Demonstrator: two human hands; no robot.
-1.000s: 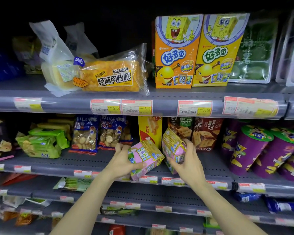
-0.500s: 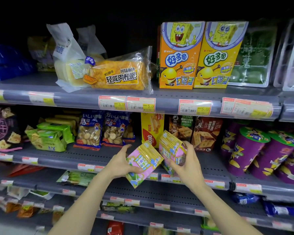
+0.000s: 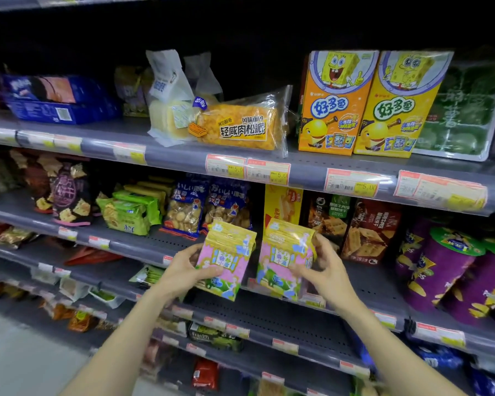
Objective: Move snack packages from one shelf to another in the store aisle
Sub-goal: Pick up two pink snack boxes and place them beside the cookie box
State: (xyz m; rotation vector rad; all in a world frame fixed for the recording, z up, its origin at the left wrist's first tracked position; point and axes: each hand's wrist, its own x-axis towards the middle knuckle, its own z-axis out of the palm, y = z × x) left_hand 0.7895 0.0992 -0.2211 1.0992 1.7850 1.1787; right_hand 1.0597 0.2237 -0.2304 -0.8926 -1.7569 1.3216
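Two pink house-shaped snack boxes with yellow roofs are held upright in front of the middle shelf (image 3: 143, 247). My left hand (image 3: 185, 267) grips the left pink box (image 3: 226, 258) at its left side and bottom. The right pink box (image 3: 285, 257) is in my right hand (image 3: 325, 270), fingers wrapped around its right side. Both boxes sit side by side, a small gap between them, just off the shelf's front edge.
The upper shelf (image 3: 183, 155) carries a bread pack (image 3: 240, 127), two yellow cartoon boxes (image 3: 366, 104) and a blue pack (image 3: 55, 101). Behind the hands stand biscuit bags (image 3: 183, 210), brown cracker boxes (image 3: 363, 230) and purple tubs (image 3: 446, 270). Lower shelves hold more snacks.
Both boxes have been lifted off the middle shelf and turned upright, fronts facing me. The view has shifted left and down slightly.
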